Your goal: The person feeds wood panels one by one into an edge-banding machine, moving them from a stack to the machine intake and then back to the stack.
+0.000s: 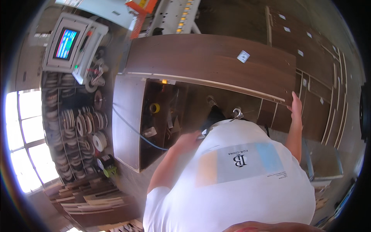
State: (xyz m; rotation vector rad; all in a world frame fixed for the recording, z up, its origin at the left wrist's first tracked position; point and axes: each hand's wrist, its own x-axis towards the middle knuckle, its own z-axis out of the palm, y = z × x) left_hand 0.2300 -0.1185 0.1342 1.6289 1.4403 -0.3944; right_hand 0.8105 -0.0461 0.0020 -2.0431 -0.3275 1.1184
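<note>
A long dark-brown board point(193, 52) lies across the far side, with a white square label point(243, 56) near its right part and a pale strip along its near edge. My right hand point(296, 105) grips the board's near right corner. Close to my waist, my left hand point(188, 141) is closed round something; a small metallic bit shows beside its fingers, the rest is hidden. A blue hose point(133, 127) runs from the left and passes behind my left forearm.
At left stand a control panel with a lit screen point(66, 43) and racks of edging rolls point(85, 123). Below the board, a cabinet point(127, 127) holds a yellow tape roll point(154, 108). Stacked brown panels point(319, 77) lie at right; a machine rail point(176, 17) stands beyond.
</note>
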